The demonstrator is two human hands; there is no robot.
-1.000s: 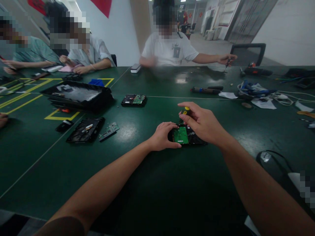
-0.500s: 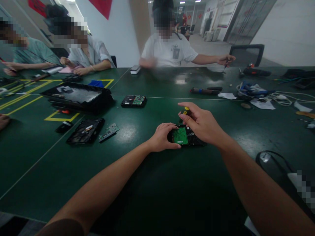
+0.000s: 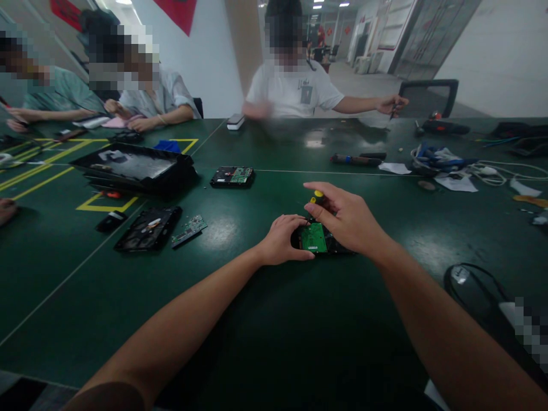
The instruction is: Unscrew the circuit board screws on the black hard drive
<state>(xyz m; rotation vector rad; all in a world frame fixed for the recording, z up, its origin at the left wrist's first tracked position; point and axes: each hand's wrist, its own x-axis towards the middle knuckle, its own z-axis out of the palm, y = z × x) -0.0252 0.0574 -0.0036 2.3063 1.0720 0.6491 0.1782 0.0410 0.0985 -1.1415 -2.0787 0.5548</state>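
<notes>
A hard drive (image 3: 314,237) lies on the green table with its green circuit board facing up. My left hand (image 3: 285,240) grips its left end, thumb along the near edge and fingers over the far edge. Above the drive, my right hand (image 3: 349,220) is closed on a screwdriver (image 3: 317,197) with a yellow and black handle, held upright over the far side of the board. The screwdriver's tip is hidden by my fingers and too small to make out. My right hand covers much of the drive's right part.
Another hard drive (image 3: 232,176) lies farther off. To the left are a loose circuit board (image 3: 189,230), a black casing (image 3: 148,228) and a stack of black trays (image 3: 137,171). Tools (image 3: 357,158), gloves (image 3: 443,154) and cables lie at the right. Several people sit across the table.
My right hand and the screwdriver handle have shifted slightly left, with the handle turned a little. My left hand and the hard drive stay in place.
</notes>
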